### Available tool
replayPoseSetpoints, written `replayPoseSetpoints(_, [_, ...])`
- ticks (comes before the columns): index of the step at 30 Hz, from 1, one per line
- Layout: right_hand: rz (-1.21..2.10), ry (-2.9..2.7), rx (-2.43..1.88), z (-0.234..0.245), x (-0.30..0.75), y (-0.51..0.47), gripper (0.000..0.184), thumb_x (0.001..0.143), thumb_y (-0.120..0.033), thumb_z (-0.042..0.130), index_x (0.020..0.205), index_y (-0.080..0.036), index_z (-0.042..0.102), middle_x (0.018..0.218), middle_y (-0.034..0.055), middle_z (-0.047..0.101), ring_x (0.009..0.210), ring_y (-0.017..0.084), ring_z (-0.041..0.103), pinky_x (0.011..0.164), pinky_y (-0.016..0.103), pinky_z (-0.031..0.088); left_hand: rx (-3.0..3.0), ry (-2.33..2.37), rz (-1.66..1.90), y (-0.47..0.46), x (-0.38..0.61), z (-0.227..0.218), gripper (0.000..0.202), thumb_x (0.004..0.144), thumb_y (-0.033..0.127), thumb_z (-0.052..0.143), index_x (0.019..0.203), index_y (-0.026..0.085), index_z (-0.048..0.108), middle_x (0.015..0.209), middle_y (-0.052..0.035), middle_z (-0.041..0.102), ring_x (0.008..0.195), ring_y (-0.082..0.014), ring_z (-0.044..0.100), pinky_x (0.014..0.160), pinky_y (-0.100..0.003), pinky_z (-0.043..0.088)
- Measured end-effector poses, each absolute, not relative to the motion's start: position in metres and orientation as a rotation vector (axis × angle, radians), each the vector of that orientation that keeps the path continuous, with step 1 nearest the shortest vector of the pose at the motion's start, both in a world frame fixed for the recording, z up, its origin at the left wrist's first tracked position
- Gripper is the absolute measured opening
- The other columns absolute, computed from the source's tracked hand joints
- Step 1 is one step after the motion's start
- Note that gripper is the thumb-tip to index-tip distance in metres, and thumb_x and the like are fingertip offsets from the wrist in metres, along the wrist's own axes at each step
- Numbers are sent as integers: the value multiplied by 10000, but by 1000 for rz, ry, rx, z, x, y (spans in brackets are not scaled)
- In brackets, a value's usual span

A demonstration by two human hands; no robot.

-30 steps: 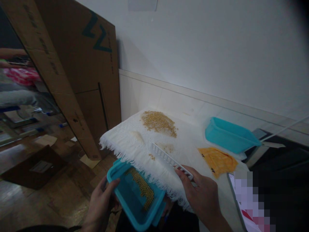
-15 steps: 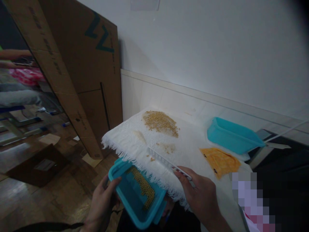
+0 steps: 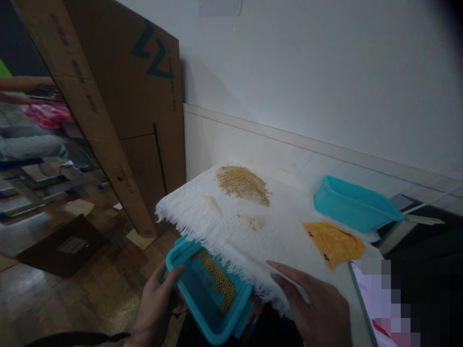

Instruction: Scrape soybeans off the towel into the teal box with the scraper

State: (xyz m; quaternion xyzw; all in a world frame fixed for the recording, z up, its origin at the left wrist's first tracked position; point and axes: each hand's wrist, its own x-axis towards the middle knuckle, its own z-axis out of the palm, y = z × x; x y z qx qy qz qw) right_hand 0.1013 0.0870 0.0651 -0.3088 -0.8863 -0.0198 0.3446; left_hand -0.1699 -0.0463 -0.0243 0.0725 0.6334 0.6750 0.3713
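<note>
My left hand [image 3: 157, 299] grips the left rim of a blue plastic container [image 3: 198, 308], held tilted below the table's front edge. Yellow soybeans [image 3: 220, 279] lie along its far side. My right hand [image 3: 318, 303] is closed over the front edge of a white fringed cloth [image 3: 188, 202]. Between its fingers shows part of a thin white plastic strip [image 3: 302, 291], the slotted tool; most of it blends into the cloth and is hard to make out. A pile of soybeans [image 3: 242, 183] lies at the back of the cloth, with a few loose beans [image 3: 255, 221] nearer.
A second blue container [image 3: 354, 205] stands at the back right, with a yellow cloth [image 3: 336, 243] before it. A tall cardboard box [image 3: 141, 96] rises at the left. Beyond it show another person's arms [image 3: 25, 86]. A white wall [image 3: 307, 72] closes off the back.
My right hand has drawn the white slotted tool down toward the cloth's front edge. The few beans by the tool are no longer seen there. My left hand still holds the container.
</note>
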Motion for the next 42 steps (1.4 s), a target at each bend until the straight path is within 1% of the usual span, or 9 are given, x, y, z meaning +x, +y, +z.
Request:
replayPoseSetpoints(4, [-256,-2031,-1141,66,117,112,640,1124,-618,403,916,-245,881,886,70,874,665,239,835,609,297,643,210,1634,1697,-47,-167,-23,636,625,658,945,1007,184,758,439,76,566,331,-126,488,324,-219,376])
replayPoseSetpoints(7, [-211,-1946,-1229,62,124,128,670,1096,-676,423,925,-211,875,884,96,871,685,257,835,627,319,638,206,1652,1671,-47,-166,-19,655,581,670,958,978,183,769,444,72,563,349,-131,499,335,-224,397])
replayPoseSetpoints(10, [-94,-1947,-1210,60,123,133,608,1084,-648,466,932,-224,875,887,83,872,685,238,828,634,302,625,218,1679,1670,-46,-164,-18,588,561,665,958,859,193,773,459,59,565,363,-133,498,333,-235,403])
replayPoseSetpoints(12, [-39,-1957,-1203,61,119,133,592,1076,-641,480,915,-232,876,818,71,860,623,223,804,591,290,597,226,1676,1671,-46,-164,-20,543,569,656,957,806,203,774,456,60,555,358,-124,480,329,-232,388])
replayPoseSetpoints(15, [6,-1951,-1189,63,114,131,597,1068,-648,486,897,-232,878,758,67,844,572,211,778,566,281,577,213,1645,1676,-46,-163,-22,556,551,653,975,823,206,786,462,65,559,361,-116,470,329,-226,381])
replayPoseSetpoints(21, [11,-1930,-1123,62,106,132,594,1070,-647,504,894,-222,879,802,83,855,583,200,781,582,272,575,174,1607,1667,-44,-161,-15,590,510,664,993,802,203,768,441,58,569,347,-124,490,324,-223,379])
replayPoseSetpoints(31, [142,-1933,-1116,70,106,130,566,1040,-665,544,859,-244,876,613,33,776,467,180,700,505,259,538,163,1614,1671,-42,-162,-13,572,491,640,985,805,214,767,426,67,550,337,-116,469,324,-223,367])
replayPoseSetpoints(37, [212,-1944,-1133,72,107,126,511,1034,-620,568,874,-246,877,701,47,821,524,192,744,531,256,571,153,1614,1677,-41,-160,-12,612,440,665,1002,774,206,772,400,51,558,302,-121,474,297,-225,359])
replayPoseSetpoints(42, [247,-1958,-1131,73,107,123,473,1029,-585,583,871,-248,874,704,42,824,529,196,754,526,250,570,178,1603,1670,-44,-161,-13,586,501,668,995,784,214,757,423,50,576,329,-126,508,321,-221,383])
